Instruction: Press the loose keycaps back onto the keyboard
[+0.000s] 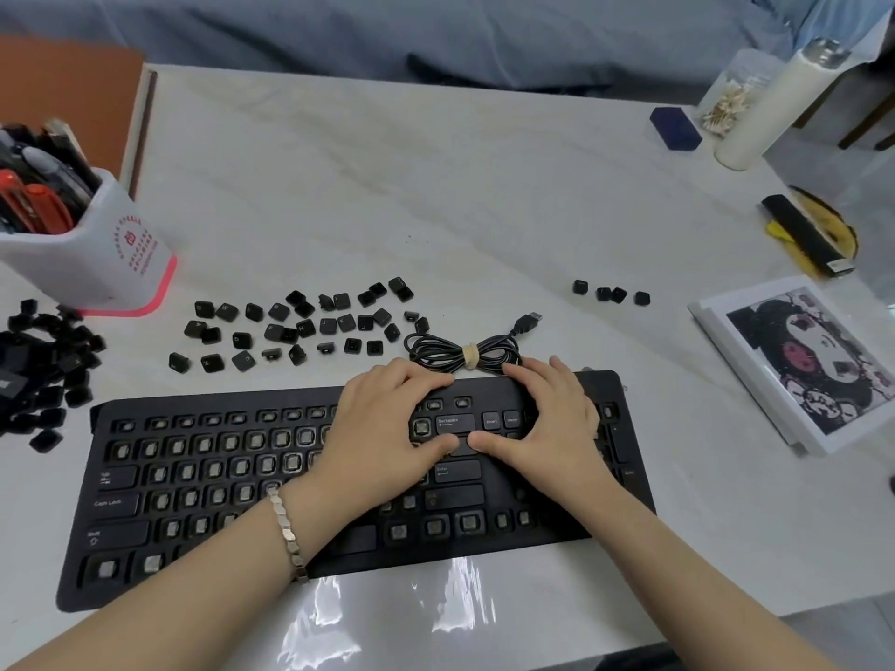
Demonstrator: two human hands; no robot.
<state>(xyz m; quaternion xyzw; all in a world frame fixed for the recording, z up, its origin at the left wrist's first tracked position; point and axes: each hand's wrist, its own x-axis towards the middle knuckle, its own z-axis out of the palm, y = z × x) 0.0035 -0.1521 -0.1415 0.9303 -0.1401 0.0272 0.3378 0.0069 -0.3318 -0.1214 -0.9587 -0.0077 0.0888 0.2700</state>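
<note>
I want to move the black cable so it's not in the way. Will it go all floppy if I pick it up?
Probably floppy, since the cable is thin and lies in loose loops. The tan band round its middle should keep the loops together. The free end with the USB plug may dangle and swing.

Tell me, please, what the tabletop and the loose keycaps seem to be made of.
The tabletop looks like polished marble or a marble-look laminate: pale veining, glossy reflections near the front edge. The loose keycaps look like matte black plastic: dull surfaces, pale printed letters.
</note>
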